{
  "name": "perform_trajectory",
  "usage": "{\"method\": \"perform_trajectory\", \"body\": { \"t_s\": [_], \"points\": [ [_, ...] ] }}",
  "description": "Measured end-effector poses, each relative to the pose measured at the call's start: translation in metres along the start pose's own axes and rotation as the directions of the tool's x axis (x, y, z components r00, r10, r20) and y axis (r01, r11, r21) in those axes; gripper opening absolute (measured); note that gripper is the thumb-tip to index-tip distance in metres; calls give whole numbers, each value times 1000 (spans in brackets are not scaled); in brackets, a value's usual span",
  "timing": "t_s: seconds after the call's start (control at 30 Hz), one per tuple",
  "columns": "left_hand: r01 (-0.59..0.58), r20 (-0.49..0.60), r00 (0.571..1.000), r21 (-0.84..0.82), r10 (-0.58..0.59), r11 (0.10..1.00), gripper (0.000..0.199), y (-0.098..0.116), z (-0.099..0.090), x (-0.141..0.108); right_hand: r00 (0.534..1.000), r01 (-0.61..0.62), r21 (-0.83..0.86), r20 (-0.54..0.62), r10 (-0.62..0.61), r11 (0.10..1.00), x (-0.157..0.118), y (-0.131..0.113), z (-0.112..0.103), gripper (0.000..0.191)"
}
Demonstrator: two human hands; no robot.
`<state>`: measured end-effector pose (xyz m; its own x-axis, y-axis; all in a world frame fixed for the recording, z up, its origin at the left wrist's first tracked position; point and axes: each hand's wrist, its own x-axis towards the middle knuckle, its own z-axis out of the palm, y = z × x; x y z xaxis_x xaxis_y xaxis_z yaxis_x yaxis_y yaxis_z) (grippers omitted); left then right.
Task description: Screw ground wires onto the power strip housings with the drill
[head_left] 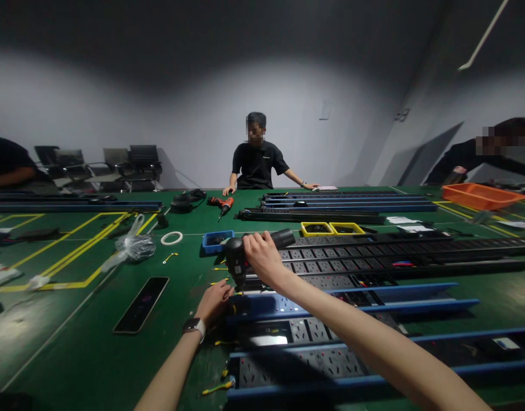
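Observation:
My right hand [264,258] is wrapped round the grip of a black power screwdriver [235,251]. The tool points down at the left end of a blue-railed socket strip [283,306]. My left hand [214,302], with a watch on its wrist, is closed at that same end, just below the tool's tip. Whatever its fingertips pinch, if anything, is hidden. Short yellow-green wires [217,389] stick out from the ends of neighbouring strips.
More socket strips [331,265] lie to the right. A phone [141,305], a plastic bag [136,246] and a white ring [171,238] lie leftward. Beyond are a blue bin [218,242], yellow bins [316,229], a red drill [223,204] and a person [257,165] opposite.

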<state>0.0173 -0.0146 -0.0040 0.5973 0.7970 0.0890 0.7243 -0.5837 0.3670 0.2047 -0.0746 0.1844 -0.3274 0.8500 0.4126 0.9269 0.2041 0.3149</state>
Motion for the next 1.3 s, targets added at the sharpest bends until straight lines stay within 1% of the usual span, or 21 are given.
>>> {"method": "perform_trajectory", "body": {
  "t_s": [0.07, 0.17, 0.33, 0.6, 0.63, 0.7, 0.77, 0.83, 0.87, 0.93, 1.0, 1.03, 1.07, 1.2, 1.23, 1.3],
  "points": [
    [-5, 20, 1000, -10, 6, 1000, 39, -1, 0, 0, 1000, -9, 2, 0, 9, 1000, 2, -3, -1, 16],
    [-16, 34, 999, -9, 16, 1000, 33, -3, 0, 0, 1000, -7, -2, 13, 7, 1000, 4, -2, 0, 16],
    [-12, 5, 1000, -5, 12, 1000, 31, -5, 2, -1, 999, -23, 3, 49, 23, 1000, 3, 4, -1, 19],
    [-18, 17, 1000, -48, 19, 999, 25, -8, 2, 1, 1000, -16, -16, 24, 16, 1000, 1, 0, -1, 20],
    [-16, 19, 1000, -51, 17, 999, 25, -8, 2, 1, 999, -4, -13, 36, 4, 1000, 2, 0, -4, 20],
    [-8, 25, 1000, -49, 9, 999, 27, -7, 1, 1, 993, 57, 2, 105, -57, 998, 6, 4, -10, 25],
    [-2, 24, 1000, -44, 3, 999, 27, -6, 0, 1, 963, 145, 36, 223, -149, 989, 13, 12, -20, 41],
    [-5, 17, 1000, -46, 6, 999, 25, -5, -1, 1, 907, 215, 83, 352, -231, 973, 21, 21, -30, 56],
    [-7, 11, 1000, -47, 8, 999, 24, -4, -1, 0, 878, 232, 106, 406, -255, 967, 25, 25, -35, 57],
    [-8, -1, 1000, -45, 8, 999, 24, -3, -1, 0, 826, 243, 147, 487, -284, 959, 32, 31, -42, 51],
    [-3, -16, 1000, -38, 2, 999, 27, -1, -2, -1, 800, 245, 172, 521, -299, 954, 35, 33, -44, 43],
    [2, -21, 1000, -34, -2, 999, 28, -1, -2, -1, 801, 245, 173, 518, -299, 954, 34, 32, -44, 41],
    [5, -23, 1000, -32, -6, 999, 30, 0, -2, -1, 815, 247, 167, 498, -298, 954, 33, 30, -42, 40],
    [-5, 1, 1000, -34, 5, 999, 30, 1, -3, 0, 904, 263, 108, 319, -284, 959, 23, 22, -32, 32],
    [-7, 6, 1000, -34, 8, 999, 30, 0, -3, 0, 917, 264, 95, 284, -280, 960, 20, 21, -30, 31],
    [-6, 9, 1000, -30, 6, 1000, 30, 0, -2, 0, 932, 253, 69, 250, -263, 965, 15, 20, -27, 30]
  ]
}}
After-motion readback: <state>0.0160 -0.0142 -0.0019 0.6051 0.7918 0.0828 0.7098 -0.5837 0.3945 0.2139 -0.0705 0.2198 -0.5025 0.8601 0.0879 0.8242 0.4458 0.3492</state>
